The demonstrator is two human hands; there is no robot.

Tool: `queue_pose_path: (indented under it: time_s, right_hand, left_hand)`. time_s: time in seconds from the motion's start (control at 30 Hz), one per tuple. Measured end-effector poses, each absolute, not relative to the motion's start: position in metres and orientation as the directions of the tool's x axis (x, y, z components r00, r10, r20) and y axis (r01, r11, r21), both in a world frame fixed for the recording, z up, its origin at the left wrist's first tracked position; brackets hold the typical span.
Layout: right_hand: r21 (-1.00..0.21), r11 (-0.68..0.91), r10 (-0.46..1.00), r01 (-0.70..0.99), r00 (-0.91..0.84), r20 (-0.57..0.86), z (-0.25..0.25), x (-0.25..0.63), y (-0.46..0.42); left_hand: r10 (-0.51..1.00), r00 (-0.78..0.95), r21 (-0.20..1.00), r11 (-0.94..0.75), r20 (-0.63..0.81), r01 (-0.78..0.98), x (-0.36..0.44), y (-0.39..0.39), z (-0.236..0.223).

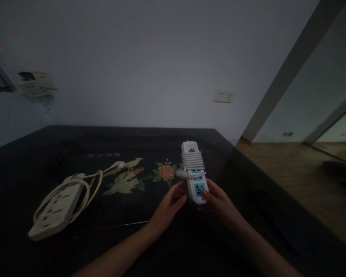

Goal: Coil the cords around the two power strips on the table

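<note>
A white power strip (200, 192) with blue socket faces is tilted up over the dark table, its cord (192, 159) wound several times around its upper half. The plug (181, 174) sticks out at the strip's left side. My right hand (216, 196) grips the lower end, thumb on the front by the bottom socket. Just left of the strip is my left hand (174, 198), fingers curved and apart, with nothing seen in it. A second, larger white power strip (56, 209) lies at the table's left, its loose cord (89, 188) looped over it.
The glossy black table (127, 134) carries a printed flower (166, 172) and bird design. A dark flat object (285, 223) lies at the right, hard to make out. Behind stands a wall with a double outlet (223, 96); wooden floor (279, 165) shows at the right.
</note>
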State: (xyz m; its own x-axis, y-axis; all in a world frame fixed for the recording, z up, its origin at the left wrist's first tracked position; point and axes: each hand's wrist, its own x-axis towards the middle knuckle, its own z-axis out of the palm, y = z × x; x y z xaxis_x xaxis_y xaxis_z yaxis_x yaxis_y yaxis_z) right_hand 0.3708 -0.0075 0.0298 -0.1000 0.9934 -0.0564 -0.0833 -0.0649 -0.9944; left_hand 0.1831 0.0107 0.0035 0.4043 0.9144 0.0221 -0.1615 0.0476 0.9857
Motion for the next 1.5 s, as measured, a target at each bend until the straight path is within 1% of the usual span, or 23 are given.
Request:
queue_pose_path:
  time_s: [0.07, 0.1, 0.17, 0.3, 0.4, 0.53, 0.67, 0.77, 0.83, 0.93, 1.0, 1.27, 1.37, 1.43, 1.5]
  right_hand:
    - [-0.997, -0.066, 0.998, -0.029, -0.023, -0.066, 0.031, 0.394, -0.001]
    - [-0.997, -0.072, 0.997, -0.006, 0.014, -0.072, 0.031, 0.405, 0.001]
    - [-0.993, -0.112, 0.993, 0.023, 0.05, -0.111, 0.028, 0.425, 0.004]
    - [-0.959, -0.274, 0.962, 0.077, 0.023, -0.273, 0.017, 0.45, 0.004]
    - [-0.93, -0.351, 0.936, 0.11, 0.01, -0.352, 0.012, 0.456, 0.005]
    - [-0.91, -0.399, 0.917, 0.114, 0.034, -0.397, 0.009, 0.457, 0.009]
    - [-0.913, -0.395, 0.918, 0.106, 0.083, -0.388, 0.008, 0.46, 0.012]
    - [-0.899, -0.416, 0.908, 0.137, 0.122, -0.402, 0.008, 0.462, 0.014]
    - [-0.886, -0.415, 0.909, 0.204, 0.139, -0.394, 0.006, 0.464, 0.014]
    - [-0.843, -0.387, 0.922, 0.373, 0.151, -0.356, 0.002, 0.468, 0.015]
    - [-0.809, -0.37, 0.929, 0.457, 0.153, -0.338, 0.0, 0.471, 0.015]
    - [-0.703, -0.336, 0.942, 0.627, 0.215, -0.259, 0.001, 0.472, 0.015]
    - [-0.7, -0.278, 0.96, 0.657, 0.217, -0.178, 0.002, 0.47, 0.016]
    - [-0.679, -0.241, 0.967, 0.693, 0.227, -0.112, -0.001, 0.47, 0.017]
    - [-0.657, -0.228, 0.968, 0.718, 0.238, -0.076, -0.006, 0.472, 0.019]
  left_hand:
    - [0.915, 0.392, 0.994, -0.11, 0.092, 0.024, 0.183, 0.014, -0.011]
    - [0.91, 0.396, 0.981, -0.172, 0.126, 0.084, 0.182, 0.015, -0.017]
    - [0.898, 0.414, 0.965, -0.222, 0.147, 0.138, 0.181, 0.018, -0.022]
    - [0.904, 0.419, 0.973, -0.171, 0.091, 0.157, 0.18, 0.021, -0.022]
    - [0.904, 0.422, 0.971, -0.151, 0.06, 0.184, 0.18, 0.022, -0.019]
    - [0.903, 0.428, 0.969, -0.131, 0.031, 0.207, 0.18, 0.023, -0.017]
    - [0.896, 0.443, 0.964, -0.149, 0.037, 0.222, 0.18, 0.023, -0.014]
    - [0.885, 0.463, 0.956, -0.17, 0.043, 0.237, 0.18, 0.023, -0.015]
    - [0.876, 0.48, 0.951, -0.192, 0.054, 0.243, 0.18, 0.023, -0.017]
    - [0.866, 0.496, 0.943, -0.217, 0.068, 0.251, 0.18, 0.024, -0.018]
    - [0.863, 0.501, 0.94, -0.227, 0.072, 0.256, 0.18, 0.024, -0.017]
    - [0.867, 0.494, 0.938, -0.224, 0.069, 0.263, 0.181, 0.021, -0.015]
    - [0.867, 0.494, 0.936, -0.23, 0.072, 0.267, 0.181, 0.022, -0.016]
    - [0.863, 0.499, 0.931, -0.239, 0.073, 0.276, 0.181, 0.022, -0.017]
    - [0.856, 0.511, 0.923, -0.257, 0.079, 0.287, 0.181, 0.022, -0.018]
